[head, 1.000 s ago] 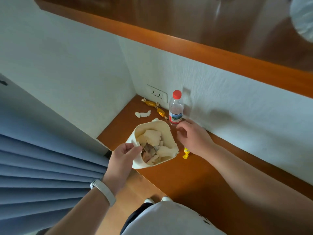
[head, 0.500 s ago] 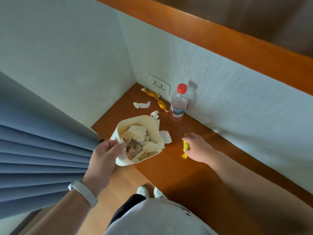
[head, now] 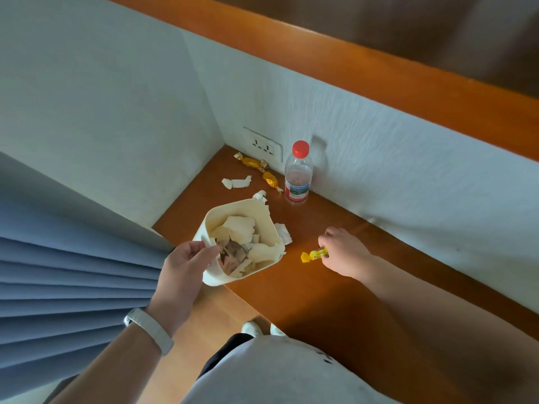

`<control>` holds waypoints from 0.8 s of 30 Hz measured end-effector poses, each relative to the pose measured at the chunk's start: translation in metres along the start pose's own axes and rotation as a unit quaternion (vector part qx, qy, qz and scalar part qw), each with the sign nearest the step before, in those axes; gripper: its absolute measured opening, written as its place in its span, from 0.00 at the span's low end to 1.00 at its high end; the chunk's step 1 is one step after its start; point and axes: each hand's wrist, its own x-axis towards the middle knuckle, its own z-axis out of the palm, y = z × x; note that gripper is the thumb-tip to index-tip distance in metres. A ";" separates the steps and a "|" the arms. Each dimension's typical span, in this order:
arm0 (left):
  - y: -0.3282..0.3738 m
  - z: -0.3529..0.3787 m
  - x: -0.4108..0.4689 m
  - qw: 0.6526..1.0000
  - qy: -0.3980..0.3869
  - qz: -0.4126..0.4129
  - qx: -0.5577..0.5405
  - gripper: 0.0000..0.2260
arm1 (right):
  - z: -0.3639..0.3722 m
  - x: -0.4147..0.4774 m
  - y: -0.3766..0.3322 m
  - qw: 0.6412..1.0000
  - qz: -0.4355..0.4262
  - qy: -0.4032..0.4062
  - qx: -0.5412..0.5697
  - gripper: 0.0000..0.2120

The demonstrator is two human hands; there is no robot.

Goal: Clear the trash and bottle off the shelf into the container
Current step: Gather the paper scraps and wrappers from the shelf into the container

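Observation:
My left hand (head: 182,268) grips the rim of a cream container (head: 218,217) full of crumpled paper, held at the front edge of the wooden shelf (head: 320,287). My right hand (head: 345,252) pinches one end of a yellow candy wrapper (head: 313,255) lying on the shelf. A clear plastic bottle (head: 298,174) with a red cap stands upright by the back wall. Two gold candy wrappers (head: 259,170) and white paper scraps (head: 236,182) lie in the corner. More scraps (head: 284,233) sit beside the container.
A wall socket (head: 262,144) sits in the corner behind the wrappers. A blue pleated curtain (head: 73,287) hangs at the left. A wooden ledge (head: 379,74) runs above the white wall. My shoes (head: 252,328) show below on the wooden floor.
My right hand drew back from beside the bottle to the yellow wrapper and closed its fingers on it. The container shifted slightly left, uncovering a paper scrap.

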 end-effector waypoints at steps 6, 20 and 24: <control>0.008 -0.001 0.000 1.000 -0.008 0.008 0.017 0.08 | 0.003 -0.011 -0.005 0.995 0.042 -0.008 0.085 0.04; 0.017 -0.004 -0.007 0.999 -0.004 0.035 0.028 0.07 | -0.105 -0.059 -0.065 0.936 -0.001 0.157 0.316 0.11; 0.019 -0.007 -0.009 0.999 -0.002 0.036 0.022 0.07 | -0.121 -0.063 -0.082 0.945 -0.069 0.101 0.304 0.12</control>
